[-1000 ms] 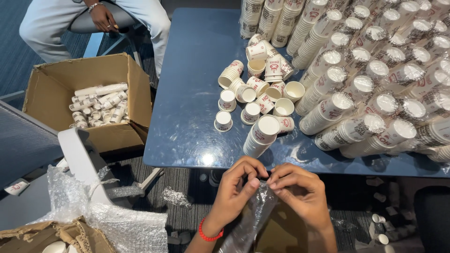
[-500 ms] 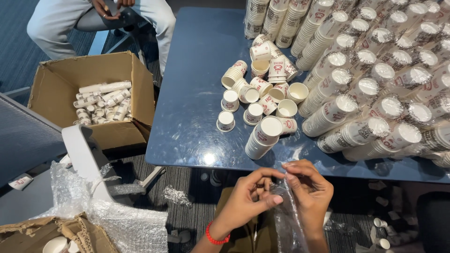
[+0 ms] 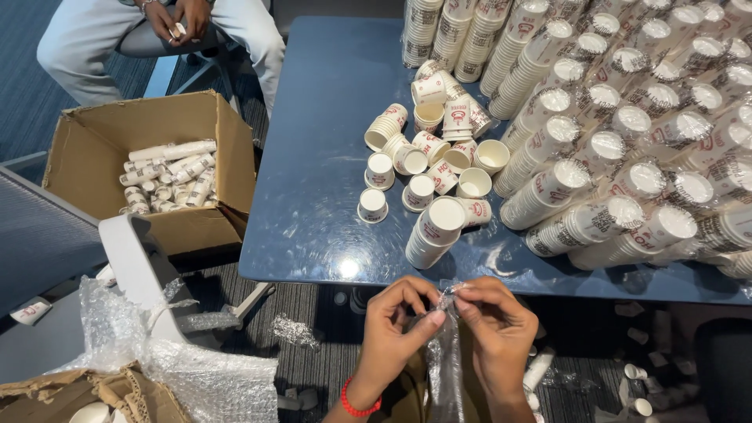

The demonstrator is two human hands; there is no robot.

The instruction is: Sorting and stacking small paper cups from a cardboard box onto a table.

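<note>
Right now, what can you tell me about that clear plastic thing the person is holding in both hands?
The clear plastic sleeve is thin, crinkly and see-through, glinting where light hits its folds. It hangs down long and narrow, just in front of the blue table. The left hand and right hand pinch its top end between fingertips. Whether anything is inside cannot be told.

light: bright, even, from overhead | glare: white spot on glossy blue surface (image 3: 313, 157) near its front edge | shadows: soft, short | focus: sharp | edges: slight wide-angle bending
</note>
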